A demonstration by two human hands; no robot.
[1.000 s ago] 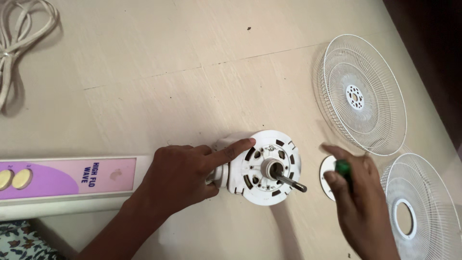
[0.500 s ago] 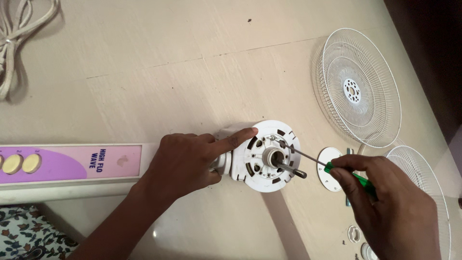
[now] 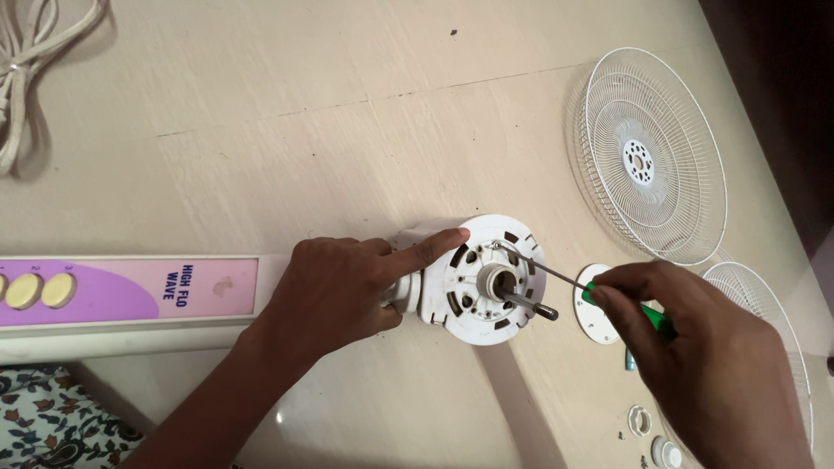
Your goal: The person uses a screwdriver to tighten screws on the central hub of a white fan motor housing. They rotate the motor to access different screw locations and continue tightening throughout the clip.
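Observation:
A white fan motor housing with a round face plate and a metal shaft lies on the floor, joined to a white and pink stand body. My left hand grips the housing's neck, its index finger stretched onto the plate's upper rim. My right hand holds a green-handled screwdriver, whose thin metal tip rests on the upper part of the face plate.
Two white wire fan grilles lie at the right. A small white disc and small caps lie near my right hand. A white cord is coiled at the upper left. Patterned cloth shows at the bottom left.
My right hand has brought the screwdriver from beside the small disc up to the face plate, so its tip now touches the plate. The left hand has kept its grip.

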